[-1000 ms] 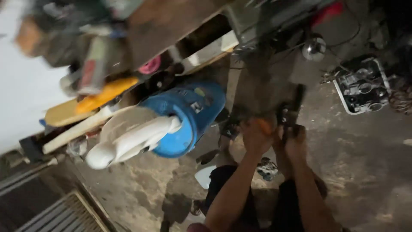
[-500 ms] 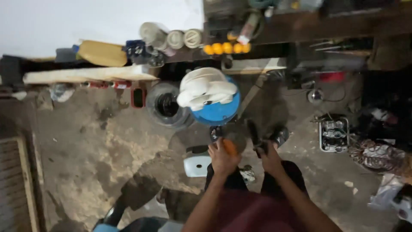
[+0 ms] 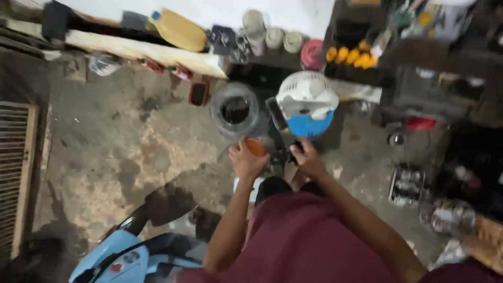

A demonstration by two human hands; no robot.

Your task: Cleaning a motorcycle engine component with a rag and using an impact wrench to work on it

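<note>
Orange-handled tool (image 3: 255,147) sits in the left hand (image 3: 246,160), fingers wrapped around it, over the stained concrete floor (image 3: 131,152). Right hand (image 3: 308,159) clamps on a dark object (image 3: 285,152), too blurred to identify. Hands close together, not touching. Just beyond them: a dark round bucket (image 3: 237,111) and a white-and-blue fan (image 3: 306,102). A wooden plank (image 3: 141,50) lies along the wall.

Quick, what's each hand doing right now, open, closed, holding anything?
Left hand: closed around an orange handle.
Right hand: closed on a dark tool part; what it is cannot be told.
</note>
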